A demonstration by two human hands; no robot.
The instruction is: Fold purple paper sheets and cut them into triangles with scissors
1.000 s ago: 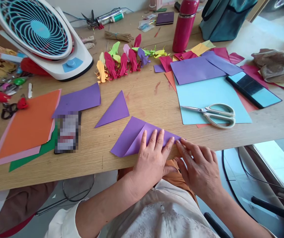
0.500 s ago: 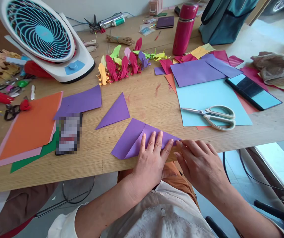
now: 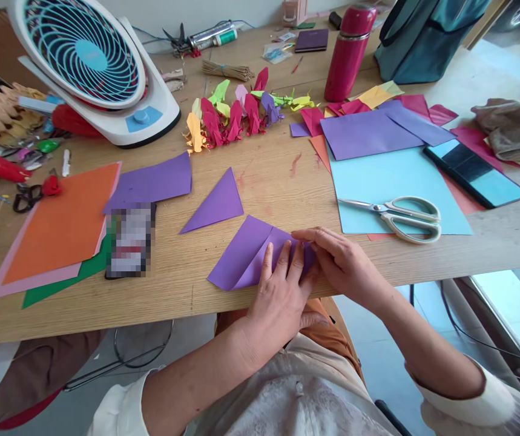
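Observation:
A folded purple sheet (image 3: 236,254) lies at the table's front edge, with a diagonal flap across it. My left hand (image 3: 280,297) lies on the flap, fingers spread and pressing it flat. On the sheet's right part rests my right hand (image 3: 344,260), its fingers stretched out along the upper folded edge, close to my left fingertips. It grips nothing. The sheet's right tip is hidden under my hands. Just beyond is a purple paper triangle (image 3: 217,203), untouched.
Scissors (image 3: 405,218) lie on light blue paper (image 3: 359,181) at right, near a phone (image 3: 477,172). Orange paper (image 3: 60,224) and a second phone (image 3: 130,242) are at left. Behind stand a fan (image 3: 91,60), folded paper figures (image 3: 235,121) and a red flask (image 3: 348,54).
My right hand has moved left along the sheet's upper edge, from its right tip to beside my left fingers. My left hand still presses the flap. The view has shifted slightly.

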